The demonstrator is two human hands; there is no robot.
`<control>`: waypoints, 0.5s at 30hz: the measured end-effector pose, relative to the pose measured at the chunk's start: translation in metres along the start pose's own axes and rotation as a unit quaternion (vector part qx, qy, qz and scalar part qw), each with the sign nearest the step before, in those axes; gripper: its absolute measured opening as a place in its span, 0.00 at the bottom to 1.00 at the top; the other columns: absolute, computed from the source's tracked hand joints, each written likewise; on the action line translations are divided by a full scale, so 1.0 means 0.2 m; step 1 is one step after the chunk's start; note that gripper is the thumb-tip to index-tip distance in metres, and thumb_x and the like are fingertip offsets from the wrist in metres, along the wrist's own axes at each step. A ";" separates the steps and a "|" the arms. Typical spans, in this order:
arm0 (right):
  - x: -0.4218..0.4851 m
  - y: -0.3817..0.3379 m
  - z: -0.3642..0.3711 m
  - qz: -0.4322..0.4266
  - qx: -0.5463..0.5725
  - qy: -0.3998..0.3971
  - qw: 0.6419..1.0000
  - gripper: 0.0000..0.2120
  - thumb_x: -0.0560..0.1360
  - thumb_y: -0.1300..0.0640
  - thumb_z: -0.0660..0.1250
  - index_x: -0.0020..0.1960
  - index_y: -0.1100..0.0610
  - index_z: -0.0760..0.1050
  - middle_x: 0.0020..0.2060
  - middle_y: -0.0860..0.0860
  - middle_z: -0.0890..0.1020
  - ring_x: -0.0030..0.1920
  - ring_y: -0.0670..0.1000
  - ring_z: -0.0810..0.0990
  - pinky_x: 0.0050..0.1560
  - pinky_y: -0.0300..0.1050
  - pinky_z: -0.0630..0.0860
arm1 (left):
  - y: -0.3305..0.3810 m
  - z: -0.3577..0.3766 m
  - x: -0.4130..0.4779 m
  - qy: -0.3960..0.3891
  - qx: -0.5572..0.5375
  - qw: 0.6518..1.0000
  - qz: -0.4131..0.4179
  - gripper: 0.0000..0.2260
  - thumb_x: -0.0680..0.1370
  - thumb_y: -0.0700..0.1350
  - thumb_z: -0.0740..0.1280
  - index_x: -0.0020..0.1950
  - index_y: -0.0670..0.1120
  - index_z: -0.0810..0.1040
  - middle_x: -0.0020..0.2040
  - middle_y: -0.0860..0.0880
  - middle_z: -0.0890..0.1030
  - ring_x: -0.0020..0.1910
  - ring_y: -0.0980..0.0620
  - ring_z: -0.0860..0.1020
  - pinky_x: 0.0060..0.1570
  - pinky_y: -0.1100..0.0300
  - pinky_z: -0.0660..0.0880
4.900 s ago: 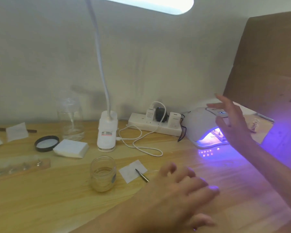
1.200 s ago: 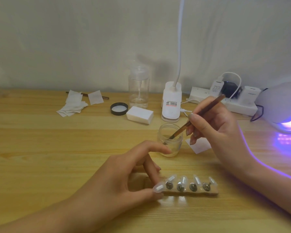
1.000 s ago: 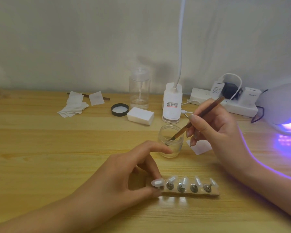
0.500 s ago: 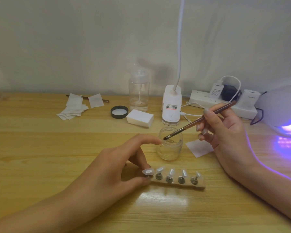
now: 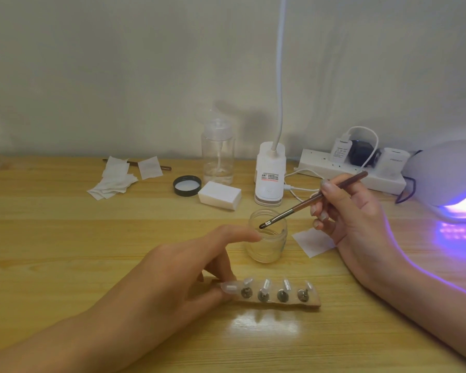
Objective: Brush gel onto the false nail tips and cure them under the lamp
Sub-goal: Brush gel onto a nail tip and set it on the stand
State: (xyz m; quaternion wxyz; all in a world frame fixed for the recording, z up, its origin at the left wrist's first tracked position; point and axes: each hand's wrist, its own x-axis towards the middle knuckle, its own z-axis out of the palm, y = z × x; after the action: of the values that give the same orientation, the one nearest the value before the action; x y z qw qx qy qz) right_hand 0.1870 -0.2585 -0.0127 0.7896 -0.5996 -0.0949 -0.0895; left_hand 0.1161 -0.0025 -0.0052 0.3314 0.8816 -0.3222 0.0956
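A wooden holder strip (image 5: 311, 302) lies on the table near me, carrying several clear false nail tips (image 5: 265, 285) on metal stands. My left hand (image 5: 178, 273) pinches the strip's left end between thumb and fingers, with the index finger stretched toward the small glass gel jar (image 5: 267, 242). My right hand (image 5: 353, 211) holds a brown brush (image 5: 307, 203) like a pen. Its dark tip hovers at the jar's open mouth. The white curing lamp (image 5: 447, 173) glows violet at the right edge.
Behind the jar stand a white desk lamp base (image 5: 269, 176), a clear pump bottle (image 5: 218, 154), a white block (image 5: 219, 195) and a black lid (image 5: 187, 185). A power strip (image 5: 334, 168) with cables runs along the wall. Paper wipes (image 5: 116, 176) lie at the back left; one wipe (image 5: 312, 242) lies beside the jar.
The brush has been lifted out of the jar, so its tip is now at the rim. My left hand keeps its hold on the strip; earlier still, both hands were by the curing lamp.
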 end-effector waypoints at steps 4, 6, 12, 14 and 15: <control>0.00 0.00 0.00 0.000 0.002 0.004 1.000 0.10 0.69 0.52 0.70 0.46 0.56 0.74 0.29 0.51 0.77 0.31 0.45 0.77 0.30 0.37 0.75 | -0.01 0.00 0.03 -0.019 -0.001 1.000 -0.015 0.37 0.76 0.43 0.73 0.65 0.81 0.59 0.45 0.69 0.80 0.50 0.64 0.82 0.46 0.67 0.78; 0.00 0.00 0.00 0.002 0.004 0.008 1.000 0.10 0.70 0.52 0.70 0.46 0.55 0.74 0.30 0.51 0.77 0.30 0.45 0.76 0.30 0.37 0.75 | -0.01 0.00 0.04 -0.025 0.077 0.997 0.017 0.32 0.78 0.47 0.69 0.68 0.79 0.58 0.43 0.69 0.80 0.48 0.64 0.83 0.41 0.62 0.81; 0.00 0.00 0.00 0.006 0.008 0.012 1.000 0.08 0.71 0.53 0.68 0.46 0.56 0.74 0.30 0.51 0.77 0.30 0.45 0.76 0.30 0.37 0.75 | -0.02 -0.05 0.05 0.032 0.055 0.998 0.017 0.38 0.76 0.41 0.74 0.71 0.76 0.60 0.46 0.67 0.81 0.44 0.65 0.82 0.36 0.66 0.78; 0.00 0.00 0.00 0.006 0.004 0.014 1.000 0.09 0.71 0.52 0.68 0.46 0.55 0.74 0.30 0.51 0.78 0.31 0.45 0.77 0.30 0.37 0.75 | -0.05 -0.10 0.10 0.082 -0.054 0.995 -0.002 0.30 0.74 0.47 0.75 0.69 0.68 0.69 0.45 0.60 0.83 0.45 0.59 0.84 0.38 0.66 0.79; 0.00 0.00 0.00 0.005 0.002 0.014 1.000 0.09 0.70 0.51 0.69 0.47 0.55 0.75 0.30 0.51 0.78 0.31 0.45 0.77 0.30 0.37 0.75 | -0.05 -0.13 0.12 0.098 -0.125 0.987 -0.020 0.27 0.72 0.50 0.77 0.68 0.64 0.72 0.43 0.56 0.84 0.44 0.55 0.85 0.38 0.65 0.79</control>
State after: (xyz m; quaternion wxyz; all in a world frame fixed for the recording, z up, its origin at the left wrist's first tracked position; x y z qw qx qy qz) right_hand 0.1874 -0.2574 -0.0129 0.7922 -0.5975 -0.0808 -0.0939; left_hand 0.1427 0.0069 0.0186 0.4707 0.8261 -0.2793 0.1341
